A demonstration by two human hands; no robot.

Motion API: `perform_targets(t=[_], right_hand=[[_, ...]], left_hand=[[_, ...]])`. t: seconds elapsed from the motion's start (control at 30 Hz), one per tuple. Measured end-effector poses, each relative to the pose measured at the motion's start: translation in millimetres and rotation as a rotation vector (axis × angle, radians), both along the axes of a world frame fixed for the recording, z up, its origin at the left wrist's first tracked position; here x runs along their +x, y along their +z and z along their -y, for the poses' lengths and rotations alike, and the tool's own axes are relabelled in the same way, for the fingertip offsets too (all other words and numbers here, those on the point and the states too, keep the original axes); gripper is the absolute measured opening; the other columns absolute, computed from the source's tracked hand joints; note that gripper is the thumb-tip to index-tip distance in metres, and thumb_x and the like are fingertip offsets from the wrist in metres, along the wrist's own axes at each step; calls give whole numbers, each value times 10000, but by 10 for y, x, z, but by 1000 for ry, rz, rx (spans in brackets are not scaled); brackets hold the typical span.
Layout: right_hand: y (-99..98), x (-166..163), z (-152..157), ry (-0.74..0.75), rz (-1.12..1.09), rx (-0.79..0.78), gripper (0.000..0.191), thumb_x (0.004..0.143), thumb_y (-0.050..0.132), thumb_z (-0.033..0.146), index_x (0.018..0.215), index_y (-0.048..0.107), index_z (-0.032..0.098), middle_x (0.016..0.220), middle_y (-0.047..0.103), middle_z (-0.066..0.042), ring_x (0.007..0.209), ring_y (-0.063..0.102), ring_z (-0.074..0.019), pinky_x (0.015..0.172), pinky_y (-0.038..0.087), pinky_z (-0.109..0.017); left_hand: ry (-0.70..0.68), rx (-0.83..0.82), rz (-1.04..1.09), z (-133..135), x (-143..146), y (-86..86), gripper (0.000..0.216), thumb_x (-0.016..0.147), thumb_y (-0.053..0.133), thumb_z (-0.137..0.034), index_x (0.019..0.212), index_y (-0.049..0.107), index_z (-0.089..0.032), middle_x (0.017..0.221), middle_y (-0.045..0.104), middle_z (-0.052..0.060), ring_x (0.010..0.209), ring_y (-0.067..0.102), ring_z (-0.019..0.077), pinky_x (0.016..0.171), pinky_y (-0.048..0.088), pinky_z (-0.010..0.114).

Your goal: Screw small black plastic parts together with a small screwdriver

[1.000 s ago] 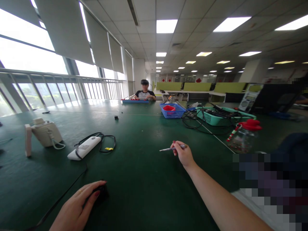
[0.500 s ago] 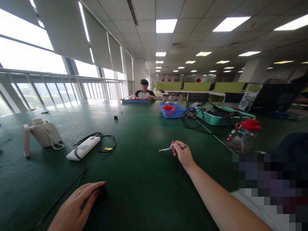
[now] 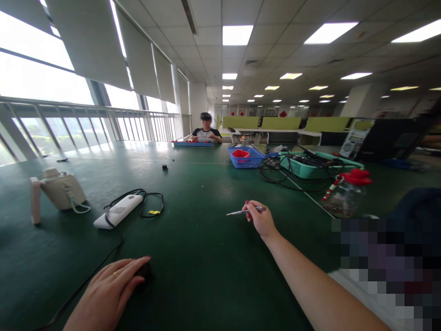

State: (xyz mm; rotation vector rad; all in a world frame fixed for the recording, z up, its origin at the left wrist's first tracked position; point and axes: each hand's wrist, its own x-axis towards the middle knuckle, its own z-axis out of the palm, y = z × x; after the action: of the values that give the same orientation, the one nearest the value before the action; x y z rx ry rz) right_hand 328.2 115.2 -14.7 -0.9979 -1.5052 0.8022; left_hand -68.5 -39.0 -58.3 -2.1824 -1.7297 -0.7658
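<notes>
My left hand [image 3: 108, 287] rests low on the left of the green table, its fingers closed over a small black object [image 3: 147, 272]. Most of that object is hidden under the palm and fingers, so I cannot make out its kind. Farther forward and to the right, my right hand [image 3: 259, 218] pinches a slim, silvery, pen-like tool [image 3: 237, 213] between thumb and fingers. The tool lies nearly level, its thin tip pointing left, over the bare tabletop [image 3: 196, 243].
Left stand a beige bottle-shaped container [image 3: 64, 191] and a white power strip [image 3: 119, 211] with a black cord. A blue basket [image 3: 246, 158], a green basket [image 3: 303, 169] with tangled cables and a red-lidded jar [image 3: 346, 195] are right. A person [image 3: 206, 131] sits at the far end.
My left hand's thumb and fingers have shifted slightly on the black object. My right hand keeps the tool in nearly the same pose. The view has moved a little.
</notes>
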Motion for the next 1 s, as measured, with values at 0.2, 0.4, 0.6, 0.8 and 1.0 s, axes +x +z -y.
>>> perform_targets(t=[0.2, 0.4, 0.6, 0.8, 1.0], right_hand=[[-30, 9, -24, 17, -14, 2, 424, 863, 550, 568, 657, 629, 206, 555, 522, 20, 514, 485, -131, 505, 391, -259], [-14, 11, -5, 13, 9, -8, 435, 862, 541, 583, 669, 632, 204, 569, 527, 14, 523, 492, -135, 505, 406, -261], [-14, 12, -6, 16, 12, 2, 417, 875, 538, 554, 665, 631, 206, 562, 524, 16, 520, 489, -132, 507, 409, -261], [-8, 5, -1, 4, 23, -4, 441, 862, 538, 586, 659, 632, 207, 558, 528, 14, 517, 496, -137, 506, 411, -266], [3, 3, 15, 14, 27, -7, 441, 870, 532, 586, 665, 629, 208, 566, 528, 16, 524, 496, -135, 515, 408, -266]], left_hand=[[18, -30, -6, 0, -35, -36, 461, 858, 488, -630, 1175, 675, -353, 1068, 735, 14, 962, 695, 237, 853, 578, 344], [21, -38, 38, 25, 22, -29, 428, 877, 474, -601, 1157, 676, -348, 1085, 726, 11, 970, 697, 233, 852, 588, 361], [25, -86, 65, 37, 32, 12, 398, 876, 495, -578, 1142, 685, -352, 1086, 726, 6, 969, 703, 225, 855, 592, 347], [-9, -120, 138, 28, 56, 64, 390, 869, 517, -556, 1121, 704, -324, 1088, 733, 11, 946, 714, 219, 843, 595, 308], [-39, -108, 187, 21, 80, 101, 382, 841, 543, -572, 1074, 722, -325, 1053, 746, 7, 953, 713, 228, 852, 596, 333]])
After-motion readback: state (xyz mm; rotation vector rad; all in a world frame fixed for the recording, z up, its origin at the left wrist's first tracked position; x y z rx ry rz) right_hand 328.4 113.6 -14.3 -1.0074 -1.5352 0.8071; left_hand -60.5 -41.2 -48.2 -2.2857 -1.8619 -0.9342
